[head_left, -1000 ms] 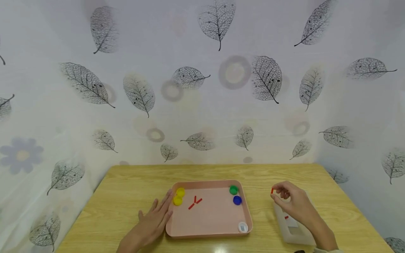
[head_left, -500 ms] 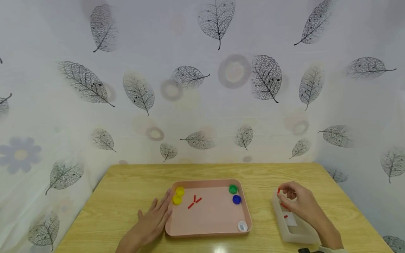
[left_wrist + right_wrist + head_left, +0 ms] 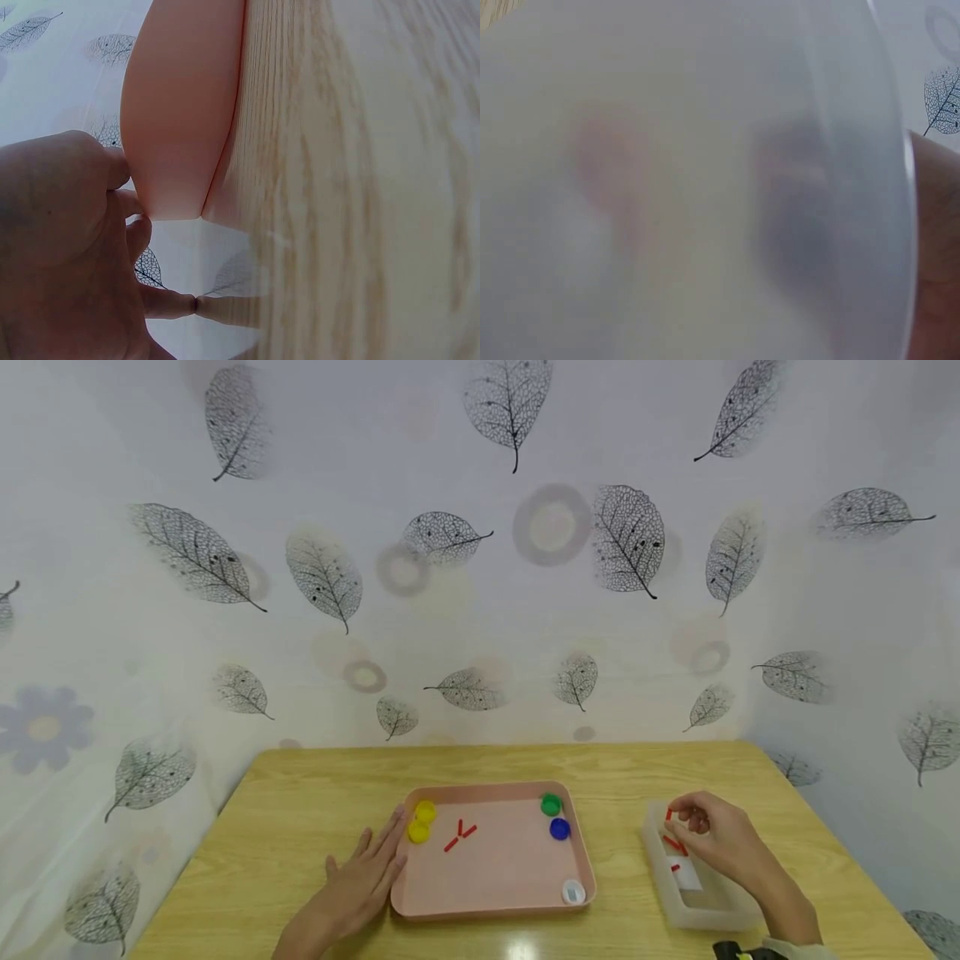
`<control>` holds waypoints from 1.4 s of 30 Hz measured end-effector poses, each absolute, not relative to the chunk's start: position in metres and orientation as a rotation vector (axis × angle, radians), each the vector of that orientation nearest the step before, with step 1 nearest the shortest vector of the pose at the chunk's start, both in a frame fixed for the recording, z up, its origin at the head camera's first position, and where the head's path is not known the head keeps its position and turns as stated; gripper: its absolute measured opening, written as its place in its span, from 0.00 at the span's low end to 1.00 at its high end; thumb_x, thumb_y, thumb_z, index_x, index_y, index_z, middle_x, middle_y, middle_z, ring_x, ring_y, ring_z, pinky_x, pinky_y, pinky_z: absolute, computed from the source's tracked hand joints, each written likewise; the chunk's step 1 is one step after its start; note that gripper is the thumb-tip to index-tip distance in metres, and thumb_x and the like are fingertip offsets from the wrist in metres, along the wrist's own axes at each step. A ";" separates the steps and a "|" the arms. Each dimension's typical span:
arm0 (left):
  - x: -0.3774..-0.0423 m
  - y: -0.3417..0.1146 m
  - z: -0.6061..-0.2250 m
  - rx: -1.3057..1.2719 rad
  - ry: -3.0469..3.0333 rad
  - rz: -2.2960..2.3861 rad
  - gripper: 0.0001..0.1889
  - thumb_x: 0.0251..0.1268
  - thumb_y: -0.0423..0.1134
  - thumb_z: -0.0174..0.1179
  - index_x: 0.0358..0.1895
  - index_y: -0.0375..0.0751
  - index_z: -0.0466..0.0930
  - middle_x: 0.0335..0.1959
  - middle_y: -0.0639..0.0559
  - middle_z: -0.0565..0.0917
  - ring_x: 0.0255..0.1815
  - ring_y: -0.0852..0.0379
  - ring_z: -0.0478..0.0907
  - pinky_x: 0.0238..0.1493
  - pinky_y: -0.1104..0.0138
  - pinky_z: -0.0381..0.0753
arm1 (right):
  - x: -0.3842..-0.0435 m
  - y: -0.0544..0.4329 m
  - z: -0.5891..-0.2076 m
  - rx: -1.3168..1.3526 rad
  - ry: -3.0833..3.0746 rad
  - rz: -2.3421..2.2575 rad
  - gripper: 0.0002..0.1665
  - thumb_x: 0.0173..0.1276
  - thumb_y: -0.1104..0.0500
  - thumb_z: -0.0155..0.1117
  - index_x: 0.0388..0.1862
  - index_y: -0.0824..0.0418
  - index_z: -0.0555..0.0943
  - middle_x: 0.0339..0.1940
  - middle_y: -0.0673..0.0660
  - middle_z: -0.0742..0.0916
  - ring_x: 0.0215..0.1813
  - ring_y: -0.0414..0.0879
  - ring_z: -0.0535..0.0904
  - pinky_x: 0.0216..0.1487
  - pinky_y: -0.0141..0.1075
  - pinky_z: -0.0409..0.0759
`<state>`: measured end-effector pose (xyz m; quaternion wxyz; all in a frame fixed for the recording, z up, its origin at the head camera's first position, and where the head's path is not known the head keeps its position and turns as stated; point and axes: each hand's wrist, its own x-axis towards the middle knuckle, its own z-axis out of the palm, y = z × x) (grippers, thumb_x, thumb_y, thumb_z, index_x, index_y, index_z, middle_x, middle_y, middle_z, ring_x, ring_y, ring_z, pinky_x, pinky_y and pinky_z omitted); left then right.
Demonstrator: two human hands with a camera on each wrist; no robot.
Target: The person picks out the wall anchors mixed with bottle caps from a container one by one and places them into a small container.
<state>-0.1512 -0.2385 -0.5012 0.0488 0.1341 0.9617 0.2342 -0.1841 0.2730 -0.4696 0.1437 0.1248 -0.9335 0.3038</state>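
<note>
A short red stick [image 3: 668,815] is pinched between the thumb and fingertips of my right hand [image 3: 716,837], over the far end of a whitish translucent box [image 3: 655,881]. Inside that box lie more red sticks [image 3: 675,844] and a white piece [image 3: 687,875]. In the right wrist view the box wall [image 3: 705,67] covers most of the picture, blurring what is behind it. My left hand [image 3: 356,883] lies with fingers extended along the left rim of a pink tray [image 3: 491,906]. Three red sticks [image 3: 460,828] form a Y shape in the tray.
Two yellow caps [image 3: 419,832] sit in the tray's far left corner. A green cap [image 3: 551,804] and a blue cap [image 3: 559,828] are at far right, a white round piece [image 3: 573,892] at near right. Behind the wooden table [image 3: 315,793] hangs a leaf-patterned cloth [image 3: 465,610].
My right hand, holding the red stick, has moved rightward from beside the box to over its far end. My left hand stays at the tray; the head view has shifted slightly.
</note>
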 end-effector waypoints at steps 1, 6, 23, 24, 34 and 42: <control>-0.151 -0.239 -0.501 0.409 2.934 0.710 0.31 0.86 0.55 0.36 0.85 0.59 0.42 0.85 0.60 0.44 0.79 0.26 0.51 0.55 0.14 0.40 | -0.184 0.273 -0.469 0.351 -2.702 0.877 0.12 0.62 0.64 0.77 0.43 0.64 0.84 0.29 0.48 0.81 0.30 0.34 0.72 0.30 0.33 0.76; -0.152 -0.239 -0.503 0.407 2.944 0.705 0.31 0.86 0.56 0.35 0.85 0.59 0.42 0.85 0.61 0.45 0.79 0.27 0.51 0.54 0.13 0.40 | -0.184 0.274 -0.471 0.348 -2.712 0.880 0.12 0.62 0.65 0.76 0.43 0.64 0.84 0.31 0.48 0.82 0.31 0.34 0.73 0.31 0.33 0.76; -0.151 -0.238 -0.501 0.400 2.938 0.718 0.31 0.86 0.57 0.35 0.85 0.59 0.42 0.85 0.62 0.44 0.79 0.28 0.51 0.55 0.14 0.40 | -0.185 0.270 -0.470 0.396 -2.624 0.860 0.12 0.59 0.65 0.79 0.41 0.62 0.85 0.32 0.46 0.83 0.30 0.31 0.73 0.30 0.32 0.77; -0.151 -0.238 -0.501 0.401 2.937 0.719 0.31 0.86 0.57 0.35 0.85 0.59 0.42 0.85 0.62 0.44 0.79 0.28 0.51 0.55 0.14 0.40 | -0.185 0.269 -0.470 0.402 -2.615 0.864 0.12 0.59 0.66 0.79 0.41 0.62 0.85 0.32 0.46 0.83 0.30 0.31 0.74 0.30 0.32 0.77; -0.150 -0.238 -0.499 0.411 2.940 0.715 0.31 0.86 0.55 0.36 0.85 0.58 0.42 0.85 0.61 0.45 0.78 0.26 0.52 0.55 0.14 0.41 | -0.183 0.258 -0.466 0.452 -2.572 0.962 0.12 0.61 0.66 0.77 0.42 0.62 0.86 0.33 0.45 0.84 0.30 0.32 0.75 0.30 0.31 0.78; -0.150 -0.238 -0.500 0.403 2.937 0.710 0.31 0.86 0.56 0.35 0.85 0.60 0.42 0.85 0.62 0.44 0.79 0.27 0.52 0.55 0.14 0.40 | -0.184 0.246 -0.468 0.552 -2.503 0.942 0.12 0.59 0.69 0.77 0.41 0.62 0.85 0.32 0.43 0.83 0.30 0.32 0.74 0.29 0.31 0.77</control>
